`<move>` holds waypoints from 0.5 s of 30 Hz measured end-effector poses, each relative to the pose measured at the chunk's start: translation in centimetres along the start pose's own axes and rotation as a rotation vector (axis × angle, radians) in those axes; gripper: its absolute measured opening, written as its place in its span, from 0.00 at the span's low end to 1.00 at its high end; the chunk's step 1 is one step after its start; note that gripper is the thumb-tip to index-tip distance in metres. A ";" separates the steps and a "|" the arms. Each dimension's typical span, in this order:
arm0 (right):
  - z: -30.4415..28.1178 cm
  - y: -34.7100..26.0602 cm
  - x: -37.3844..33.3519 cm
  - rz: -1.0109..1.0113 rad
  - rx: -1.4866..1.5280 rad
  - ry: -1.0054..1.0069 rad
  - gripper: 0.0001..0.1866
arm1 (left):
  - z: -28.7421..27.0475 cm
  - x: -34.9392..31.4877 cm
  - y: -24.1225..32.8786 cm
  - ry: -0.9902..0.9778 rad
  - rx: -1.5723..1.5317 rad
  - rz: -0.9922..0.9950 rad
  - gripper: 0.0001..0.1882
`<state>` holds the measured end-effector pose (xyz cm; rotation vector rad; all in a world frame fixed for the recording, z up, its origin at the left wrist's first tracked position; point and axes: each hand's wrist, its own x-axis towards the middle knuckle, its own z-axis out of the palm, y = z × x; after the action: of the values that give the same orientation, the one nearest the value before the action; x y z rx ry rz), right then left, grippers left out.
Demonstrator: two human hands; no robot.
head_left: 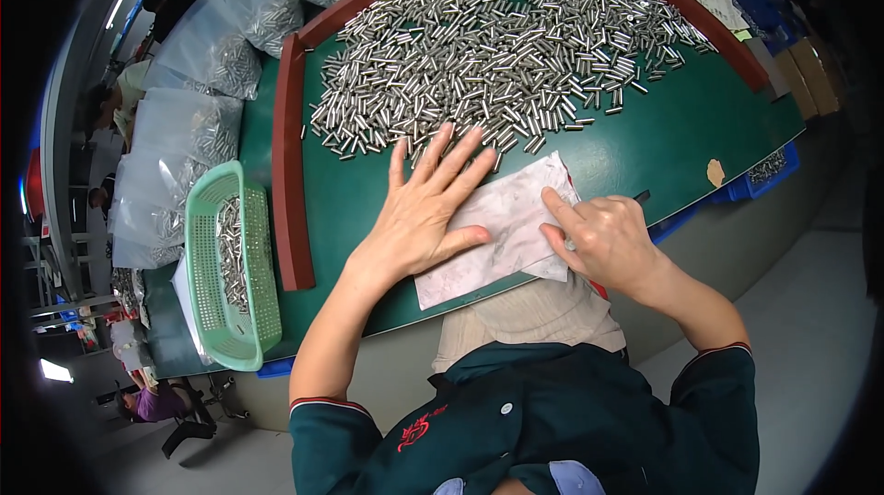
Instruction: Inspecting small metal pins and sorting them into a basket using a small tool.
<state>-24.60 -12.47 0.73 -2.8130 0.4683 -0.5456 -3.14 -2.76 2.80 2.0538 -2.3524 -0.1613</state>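
A large heap of short, shiny metal pins (479,44) is spread over the green tabletop (626,140). My left hand (419,209) lies flat with its fingers spread, the fingertips at the near edge of the heap and the thumb over a stained, pale pink cloth (502,223). At the cloth's right side is my right hand (603,237): its index finger points out onto the cloth, the thumb stands apart, and the other fingers curl under, partly hidden. Just behind its knuckles a small dark tip (642,197) shows; whether the hand touches it I cannot tell.
Dark red rails (293,163) border the work area. To the left, a light green plastic basket (262,311) holds more pins, with clear bags (170,131) of metal parts beyond. A blue bin (769,168) hangs at the right edge near a tan scrap (715,173). Other people are at far left.
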 end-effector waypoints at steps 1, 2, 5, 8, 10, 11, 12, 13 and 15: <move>0.0 0.1 0.0 0.005 0.000 0.000 0.17 | 0.4 0.3 0.3 -0.018 0.043 0.028 0.46; 0.0 0.1 -0.1 0.005 0.000 -0.001 0.17 | 0.6 0.4 0.3 -0.036 0.062 0.045 0.46; 0.0 0.1 -0.4 0.024 0.006 0.010 0.17 | 1.0 0.0 -0.8 -0.021 0.046 -0.024 0.47; 0.1 0.1 -0.4 0.005 -0.015 0.029 0.17 | 1.1 -0.3 -0.9 0.028 -0.018 -0.069 0.43; 0.4 0.1 -0.5 0.035 0.004 0.025 0.18 | 1.0 0.0 -0.6 0.065 -0.020 -0.087 0.43; 0.4 0.1 -0.5 0.036 0.005 0.025 0.18 | 0.8 0.2 -0.2 0.106 -0.022 -0.101 0.42; 0.4 0.1 -0.6 0.036 0.002 0.026 0.18 | 0.5 0.5 0.4 0.219 -0.082 -0.084 0.33; 0.4 0.1 -0.6 0.035 -0.002 0.028 0.18 | 0.4 0.7 0.5 0.218 -0.082 -0.084 0.33; 0.4 0.1 -0.6 0.035 -0.004 0.030 0.18 | 0.4 1.2 0.6 0.328 -0.101 -0.045 0.21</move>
<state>-24.97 -12.27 0.18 -2.7987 0.5240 -0.5810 -3.91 -3.87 2.37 1.9171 -2.0624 0.0523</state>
